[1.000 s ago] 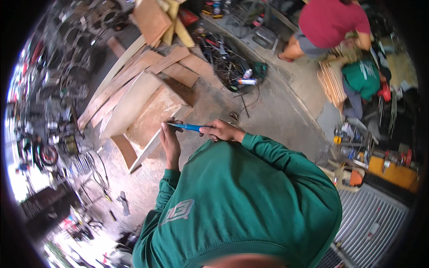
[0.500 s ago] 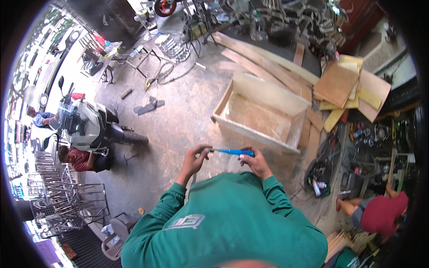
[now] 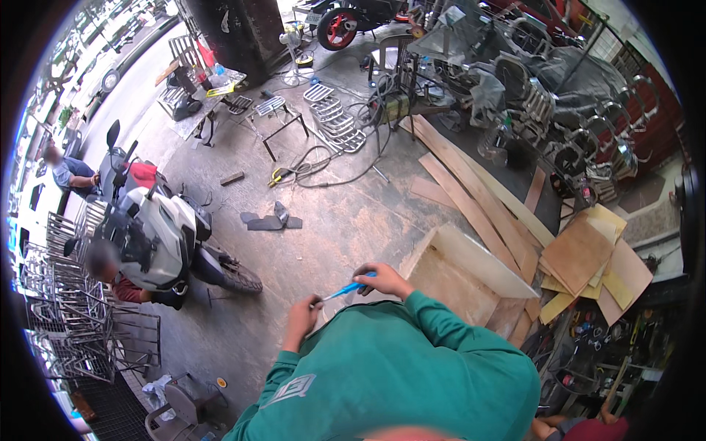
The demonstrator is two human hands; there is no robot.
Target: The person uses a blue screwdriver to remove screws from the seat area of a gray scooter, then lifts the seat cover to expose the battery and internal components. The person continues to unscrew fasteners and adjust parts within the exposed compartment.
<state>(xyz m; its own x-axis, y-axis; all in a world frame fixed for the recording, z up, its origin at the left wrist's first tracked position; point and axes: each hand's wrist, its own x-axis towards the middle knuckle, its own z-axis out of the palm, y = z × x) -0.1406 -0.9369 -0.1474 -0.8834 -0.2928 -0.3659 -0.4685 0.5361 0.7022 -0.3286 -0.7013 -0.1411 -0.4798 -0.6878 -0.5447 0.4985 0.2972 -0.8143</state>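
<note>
My right hand is closed round the thicker end of a slim blue tool. The tool tapers to a thin end that points left and slightly toward me; its exact kind does not show. At that thin end the fingers of my left hand are pinched together. Whether they also hold a small part is too fine to make out. Both hands are in front of my chest, above the concrete floor. A shallow wooden box lies to the right, partly hidden by my right arm.
Long wooden planks and flat boards lie beyond the box. A motorcycle stands at left, with a person crouched beside it. Metal racks and a cable are farther off. Another person is at lower right.
My view has turned to the right, so the scene sits farther left and lower, the box now partly behind my arm. The blue tool is more tilted, its thin end nearer me. Both hands keep their grip.
</note>
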